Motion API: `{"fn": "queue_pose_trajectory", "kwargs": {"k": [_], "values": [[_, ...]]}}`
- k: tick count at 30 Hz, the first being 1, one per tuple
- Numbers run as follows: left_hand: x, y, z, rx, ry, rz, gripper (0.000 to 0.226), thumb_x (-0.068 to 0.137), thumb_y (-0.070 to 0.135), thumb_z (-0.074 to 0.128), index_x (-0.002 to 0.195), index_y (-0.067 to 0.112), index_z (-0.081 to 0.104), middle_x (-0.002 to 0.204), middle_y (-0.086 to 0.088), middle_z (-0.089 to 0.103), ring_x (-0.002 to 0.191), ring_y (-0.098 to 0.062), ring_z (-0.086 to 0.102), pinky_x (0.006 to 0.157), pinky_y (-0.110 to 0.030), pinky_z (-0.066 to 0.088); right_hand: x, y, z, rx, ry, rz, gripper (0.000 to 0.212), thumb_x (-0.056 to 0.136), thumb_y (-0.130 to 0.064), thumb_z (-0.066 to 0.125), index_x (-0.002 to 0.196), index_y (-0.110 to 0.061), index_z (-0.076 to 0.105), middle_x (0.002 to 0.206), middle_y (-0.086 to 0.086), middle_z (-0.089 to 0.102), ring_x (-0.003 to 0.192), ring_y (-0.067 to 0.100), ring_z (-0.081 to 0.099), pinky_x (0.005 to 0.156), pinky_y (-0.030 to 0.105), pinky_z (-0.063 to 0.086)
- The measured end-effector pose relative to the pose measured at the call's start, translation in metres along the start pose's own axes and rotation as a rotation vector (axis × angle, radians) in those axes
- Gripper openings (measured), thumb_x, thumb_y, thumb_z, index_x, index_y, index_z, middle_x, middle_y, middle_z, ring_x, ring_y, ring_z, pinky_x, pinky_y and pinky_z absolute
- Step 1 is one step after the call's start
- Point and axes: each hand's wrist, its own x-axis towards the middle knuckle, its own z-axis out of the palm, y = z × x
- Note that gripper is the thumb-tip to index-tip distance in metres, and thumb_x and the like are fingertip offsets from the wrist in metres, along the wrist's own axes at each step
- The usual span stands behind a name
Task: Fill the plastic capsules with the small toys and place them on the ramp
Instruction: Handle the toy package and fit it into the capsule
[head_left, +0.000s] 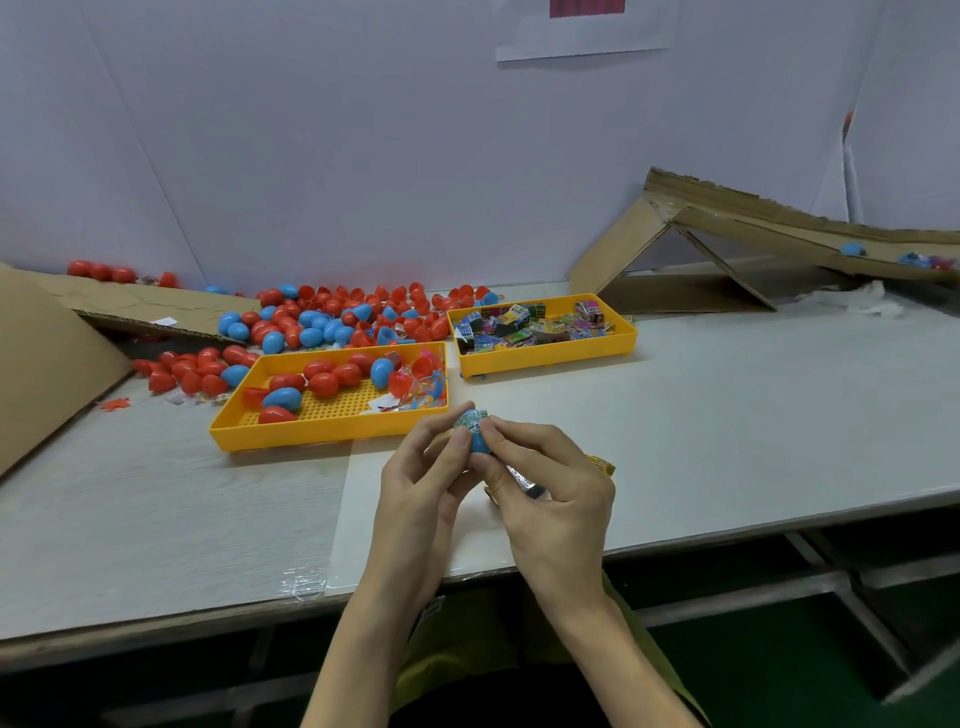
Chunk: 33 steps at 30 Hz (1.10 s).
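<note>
Fingers (460, 440) of left hand (418, 475) and right hand (553, 486) pinch a blue plastic capsule half (479, 442); its bulging printed foil packet (470, 419) may spring out.

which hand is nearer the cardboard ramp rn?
Right. The right hand sits on the ramp side of the blue capsule that both hands pinch; the left hand is on the far side. Neither touches the ramp.

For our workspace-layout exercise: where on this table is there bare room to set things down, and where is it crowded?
Bare tabletop lies between the packet tray, the cardboard ramp and the front edge. Another free strip lies left, in front of the capsule tray. Crowded: back left, where loose capsules pile behind both trays.
</note>
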Motion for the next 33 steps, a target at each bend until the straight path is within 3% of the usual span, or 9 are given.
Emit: {"fn": "queue_pose_trajectory", "kwargs": {"k": [7,12,14,18,21,25,28,33], "values": [[-0.002,0.0,0.0,-0.005,-0.03,-0.001,0.028,0.087,0.018,0.068,0.114,0.011,0.069,0.106,-0.007,0.075,0.103,-0.02,0.071,0.079,-0.024,0.057,0.0,0.0,0.0,-0.003,0.018,0.009,0.031,0.078,-0.014,0.077,0.109,-0.009,0.075,0.106,-0.007,0.072,0.101,0.001,0.068,0.085,0.013,0.053],[-0.001,0.002,-0.001,-0.014,-0.037,-0.015,0.03,0.086,0.019,0.061,0.111,0.021,0.077,0.111,-0.009,0.073,0.101,-0.02,0.07,0.08,-0.027,0.058,0.005,-0.001,-0.005,0.134,-0.007,0.183,0.015,0.084,-0.016,0.077,0.099,-0.017,0.079,0.103,-0.007,0.074,0.099,0.01,0.07,0.081,0.022,0.056],[-0.002,0.003,-0.001,0.013,-0.053,-0.027,0.033,0.087,0.022,0.059,0.117,0.022,0.075,0.115,-0.01,0.07,0.101,-0.02,0.067,0.082,-0.027,0.057,0.01,-0.003,-0.008,0.233,-0.023,0.294,0.017,0.088,-0.021,0.069,0.104,-0.023,0.075,0.108,-0.006,0.072,0.098,0.015,0.071,0.078,0.024,0.057],[-0.001,0.002,0.0,0.066,-0.054,-0.047,0.04,0.088,0.031,0.056,0.127,0.028,0.069,0.12,-0.012,0.067,0.102,-0.024,0.061,0.088,-0.035,0.052,0.015,-0.004,-0.009,0.206,-0.129,0.36,0.026,0.092,-0.032,0.062,0.117,-0.037,0.064,0.12,-0.016,0.066,0.105,0.01,0.067,0.08,0.022,0.057],[-0.001,-0.001,0.001,0.088,-0.041,-0.019,0.042,0.09,0.037,0.054,0.129,0.033,0.066,0.114,-0.009,0.07,0.101,-0.021,0.063,0.087,-0.036,0.052,0.015,-0.005,-0.008,0.229,-0.174,0.373,0.025,0.093,-0.031,0.062,0.118,-0.034,0.065,0.117,-0.016,0.067,0.108,0.011,0.066,0.082,0.029,0.059],[0.0,-0.001,0.001,0.067,0.035,-0.006,0.036,0.088,0.041,0.06,0.115,0.019,0.067,0.098,-0.006,0.071,0.088,-0.016,0.067,0.072,-0.027,0.057,0.015,-0.005,-0.009,0.232,-0.209,0.377,0.016,0.094,-0.021,0.065,0.109,-0.024,0.069,0.104,-0.013,0.071,0.102,0.014,0.069,0.082,0.04,0.06],[0.001,-0.003,0.002,0.11,0.072,0.001,0.036,0.092,0.045,0.059,0.099,0.01,0.063,0.091,-0.007,0.067,0.081,-0.015,0.064,0.07,-0.028,0.055,0.016,-0.005,-0.01,0.23,-0.219,0.383,0.018,0.091,-0.013,0.069,0.105,-0.025,0.067,0.102,-0.014,0.071,0.099,0.01,0.069,0.081,0.038,0.06],[0.0,-0.002,0.003,0.09,0.089,0.038,0.029,0.099,0.037,0.048,0.096,0.018,0.07,0.079,-0.01,0.069,0.068,-0.015,0.063,0.061,-0.023,0.051,0.015,-0.004,-0.012,0.318,-0.147,0.392,0.023,0.087,-0.019,0.069,0.108,-0.026,0.069,0.102,-0.008,0.073,0.093,0.014,0.071,0.076,0.027,0.058]]}}
